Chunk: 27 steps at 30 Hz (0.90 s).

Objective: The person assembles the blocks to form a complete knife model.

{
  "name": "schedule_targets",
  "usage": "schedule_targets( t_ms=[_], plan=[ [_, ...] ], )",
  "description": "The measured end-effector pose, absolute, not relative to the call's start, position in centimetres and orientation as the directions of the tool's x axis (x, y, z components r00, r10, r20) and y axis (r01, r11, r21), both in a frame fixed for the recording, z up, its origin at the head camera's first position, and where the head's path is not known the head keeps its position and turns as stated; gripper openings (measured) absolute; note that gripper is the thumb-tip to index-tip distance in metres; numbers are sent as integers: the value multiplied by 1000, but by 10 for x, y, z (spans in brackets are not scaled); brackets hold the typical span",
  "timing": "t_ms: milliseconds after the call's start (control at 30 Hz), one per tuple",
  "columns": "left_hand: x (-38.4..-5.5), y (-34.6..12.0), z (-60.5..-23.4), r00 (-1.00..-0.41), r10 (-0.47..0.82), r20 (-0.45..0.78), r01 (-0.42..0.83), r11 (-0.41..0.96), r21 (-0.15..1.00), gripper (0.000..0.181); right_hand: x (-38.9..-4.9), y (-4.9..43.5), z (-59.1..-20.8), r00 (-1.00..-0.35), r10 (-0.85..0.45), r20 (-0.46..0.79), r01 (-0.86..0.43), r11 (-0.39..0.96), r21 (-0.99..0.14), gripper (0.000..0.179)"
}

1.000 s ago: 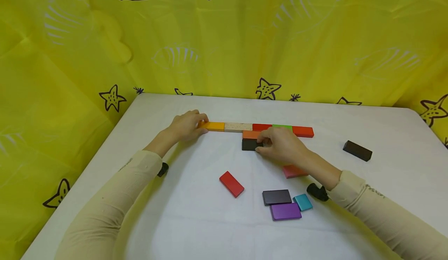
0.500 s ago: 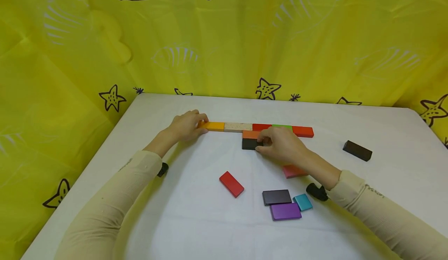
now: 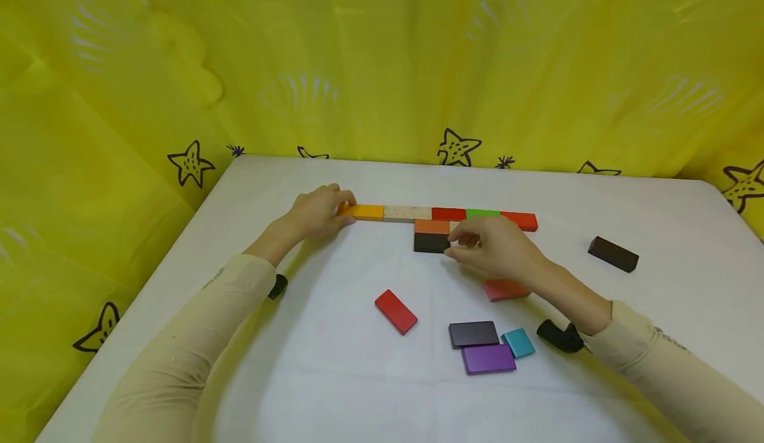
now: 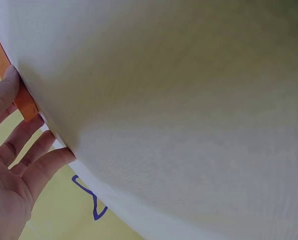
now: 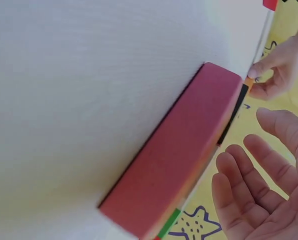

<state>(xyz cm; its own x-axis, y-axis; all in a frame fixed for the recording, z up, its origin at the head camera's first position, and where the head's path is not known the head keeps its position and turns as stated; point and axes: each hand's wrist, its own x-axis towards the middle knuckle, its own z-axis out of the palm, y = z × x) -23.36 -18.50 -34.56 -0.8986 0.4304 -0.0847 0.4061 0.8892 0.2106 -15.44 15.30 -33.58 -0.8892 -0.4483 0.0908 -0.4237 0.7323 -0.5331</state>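
Note:
A row of flat coloured blocks lies across the table. My left hand [image 3: 319, 214] pinches the yellow-orange block [image 3: 365, 212] at the row's left end, thumb on one side and fingers around the other. To its right follow a beige block [image 3: 407, 213], a red block [image 3: 448, 213], a green block [image 3: 482, 213] and another red block [image 3: 519, 221]. In front of the row sit an orange block [image 3: 432, 226] and a black block [image 3: 431, 243]. My right hand [image 3: 498, 247] hovers just right of them, thumb and fingers apart, holding nothing; it partly hides a beige piece [image 3: 455, 226].
Nearer me lie a red block [image 3: 396, 312], a pinkish-red block [image 3: 506, 289], a dark grey block [image 3: 473, 334], a purple block [image 3: 489, 359] and a teal block [image 3: 518, 343]. A dark brown block [image 3: 613, 254] lies at right. Yellow cloth [image 3: 382, 65] hangs behind the table.
My right hand has let go of the orange and black blocks and drawn slightly right, uncovering a beige edge. The left hand stays in place. The head view has tilted slightly.

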Motion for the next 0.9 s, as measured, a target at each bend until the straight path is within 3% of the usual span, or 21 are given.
schedule_targets(
  t_ms=[900],
  plan=[
    [-233, -185, -344, -899, 429, -92, 403, 890, 214, 32, -128, 204, -332, -864, -483, 143, -476, 690, -545, 22]
  ],
)
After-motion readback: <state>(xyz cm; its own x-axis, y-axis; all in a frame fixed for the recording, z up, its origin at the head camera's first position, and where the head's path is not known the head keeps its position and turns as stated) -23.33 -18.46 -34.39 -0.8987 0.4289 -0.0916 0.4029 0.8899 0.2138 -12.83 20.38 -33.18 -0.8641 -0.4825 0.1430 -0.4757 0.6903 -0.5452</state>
